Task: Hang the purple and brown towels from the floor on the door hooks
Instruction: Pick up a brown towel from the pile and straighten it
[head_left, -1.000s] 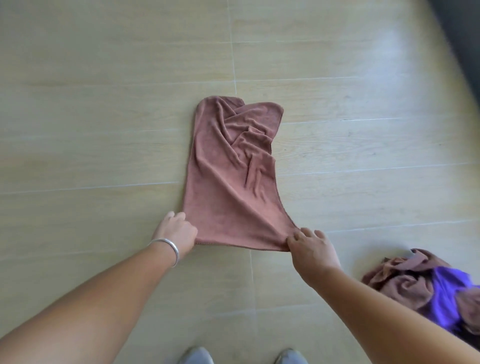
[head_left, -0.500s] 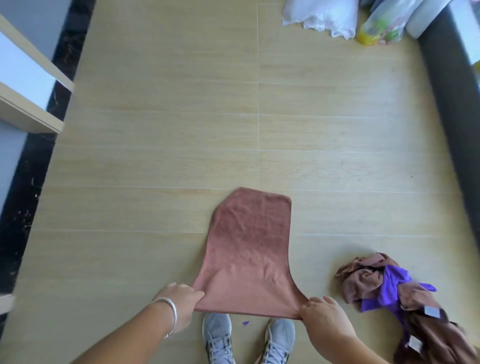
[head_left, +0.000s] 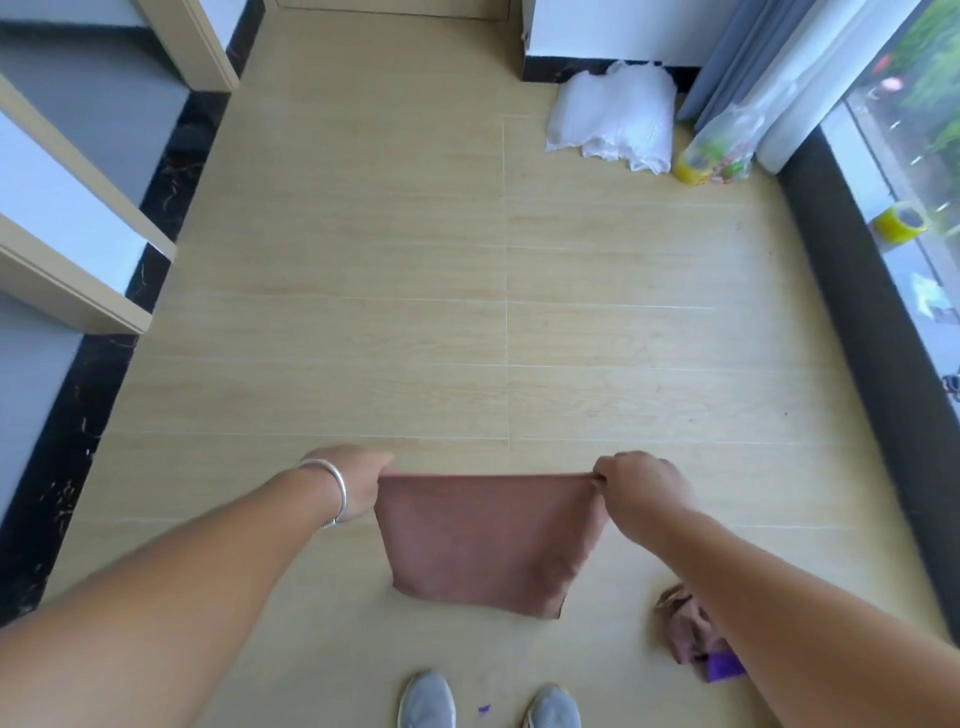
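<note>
Holding brown towel (head_left: 483, 540) taut, hands (head_left: 363, 483) outstretched

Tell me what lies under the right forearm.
A crumpled pile of towels on the floor, brown with a purple bit showing. The right forearm covers the rest, so how many are there cannot be seen.

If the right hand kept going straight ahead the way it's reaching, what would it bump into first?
Probably nothing soon. The right hand, gripping a corner of the brown towel, reaches forward over bare floor. Farther along that line lies the white plastic bag, though depth is unclear.
</note>
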